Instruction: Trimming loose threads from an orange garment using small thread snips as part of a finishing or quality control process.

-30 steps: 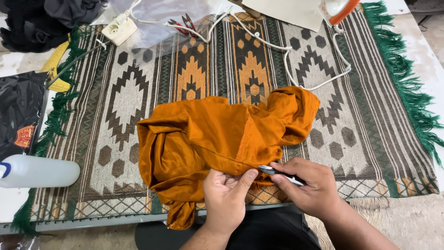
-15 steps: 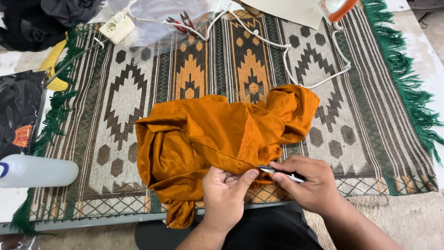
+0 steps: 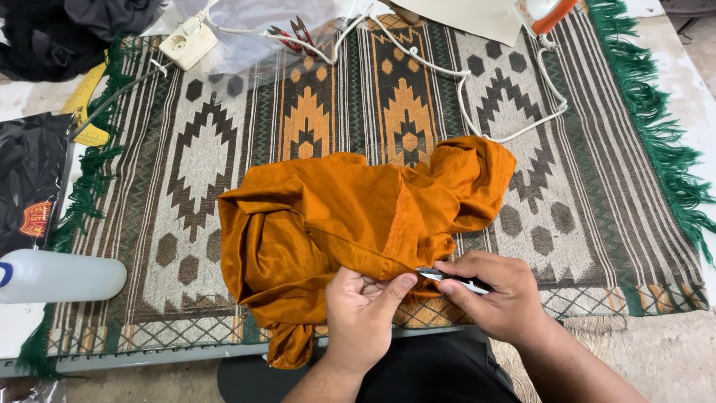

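Observation:
A crumpled orange garment (image 3: pixel 335 224) lies on a patterned woven rug (image 3: pixel 224 149) near the table's front edge. My left hand (image 3: pixel 362 313) pinches the garment's lower hem between thumb and fingers. My right hand (image 3: pixel 496 295) holds a small metal tool (image 3: pixel 447 277), thin and silver, with its tip against the hem right beside my left thumb. Both hands sit close together at the garment's near edge.
A white plastic bottle (image 3: pixel 60 275) lies at the left. A black bag (image 3: pixel 30 186) and yellow tape measure (image 3: pixel 86 112) are further left. A white power socket (image 3: pixel 186 43), red-handled snips (image 3: pixel 294 33) and a white cord (image 3: pixel 477 112) lie at the back. Green fringe (image 3: pixel 656 127) edges the rug.
The hands stay at the hem; my left thumb and the tool tip shift slightly along the hem. The garment has barely moved.

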